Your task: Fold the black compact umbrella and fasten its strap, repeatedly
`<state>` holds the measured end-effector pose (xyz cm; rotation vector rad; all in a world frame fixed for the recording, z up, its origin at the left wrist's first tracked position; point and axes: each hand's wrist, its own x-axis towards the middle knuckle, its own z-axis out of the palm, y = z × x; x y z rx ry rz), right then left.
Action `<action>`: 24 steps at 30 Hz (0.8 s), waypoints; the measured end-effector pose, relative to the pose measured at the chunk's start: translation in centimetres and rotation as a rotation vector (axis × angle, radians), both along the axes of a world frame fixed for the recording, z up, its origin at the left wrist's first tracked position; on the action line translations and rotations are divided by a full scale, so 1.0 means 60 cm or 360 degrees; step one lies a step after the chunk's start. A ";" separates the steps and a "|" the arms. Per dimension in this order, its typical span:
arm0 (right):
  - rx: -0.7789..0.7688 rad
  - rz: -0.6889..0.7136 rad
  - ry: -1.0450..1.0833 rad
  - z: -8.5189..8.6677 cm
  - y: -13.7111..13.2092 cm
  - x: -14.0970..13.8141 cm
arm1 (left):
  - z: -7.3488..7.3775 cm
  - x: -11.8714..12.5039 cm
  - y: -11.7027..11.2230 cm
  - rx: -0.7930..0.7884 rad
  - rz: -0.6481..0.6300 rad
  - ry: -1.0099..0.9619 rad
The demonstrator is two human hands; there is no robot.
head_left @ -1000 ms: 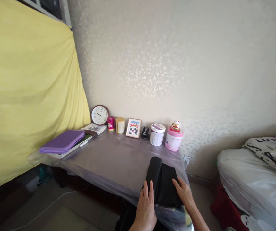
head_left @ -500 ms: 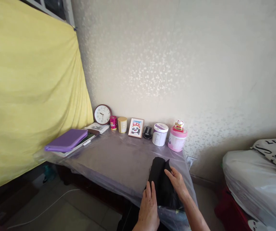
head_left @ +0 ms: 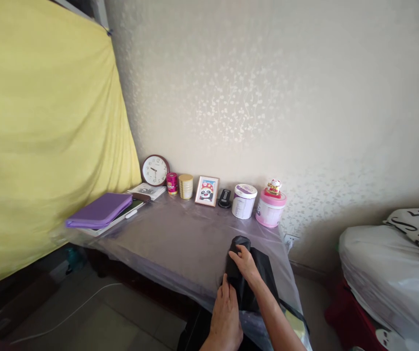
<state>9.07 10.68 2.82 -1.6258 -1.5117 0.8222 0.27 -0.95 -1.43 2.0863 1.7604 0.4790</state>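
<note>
A roll of smooth black fabric [head_left: 236, 275] lies near the table's front right corner, with a flat loose part [head_left: 264, 263] spread to its right. My right hand [head_left: 245, 261] reaches over the roll near its far end, fingers bent and gripping it. Along the roll's near left side lies my left hand [head_left: 227, 314], its fingers stretched out and pressed against the fabric. The left thumb is hard to make out. A dark strap [head_left: 293, 312] trails off the loose part at the right edge.
Along the wall stand a clock [head_left: 156, 170], a pink can [head_left: 172, 184], a yellow-lidded tin [head_left: 186, 186], a framed panda picture [head_left: 207, 191], a stapler-like black object [head_left: 224, 198] and two tubs [head_left: 243, 204]. A purple folder [head_left: 100, 210] lies left. A plastic sheet [head_left: 180, 234] covers the table.
My right hand has moved left from the loose flap's edge onto the roll. The loose fabric now lies flatter on the right. My left hand has stayed nearly in place.
</note>
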 end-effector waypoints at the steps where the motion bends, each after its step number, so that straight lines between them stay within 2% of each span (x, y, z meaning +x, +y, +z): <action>1: -0.0027 -0.0005 -0.0045 -0.001 0.001 -0.003 | 0.003 -0.003 -0.001 0.0016 0.0002 0.0001; 8: -0.0081 -0.0046 -0.0130 -0.005 0.004 -0.010 | 0.012 -0.020 -0.013 0.0080 0.0064 -0.0038; 11: -0.0149 0.0049 -0.0042 -0.004 -0.001 -0.014 | 0.015 -0.027 -0.021 0.0117 0.0073 -0.0033; 16: -0.0239 0.0296 0.0155 0.012 -0.016 -0.025 | 0.034 -0.033 -0.024 0.0190 -0.0048 0.0111; 20: -0.0074 0.0405 -0.0061 0.024 -0.027 -0.029 | 0.043 -0.032 -0.015 0.0094 -0.0052 0.0294; 24: 0.0138 0.0513 -0.0224 0.029 -0.051 -0.028 | 0.041 -0.031 -0.009 0.0130 -0.0008 0.0356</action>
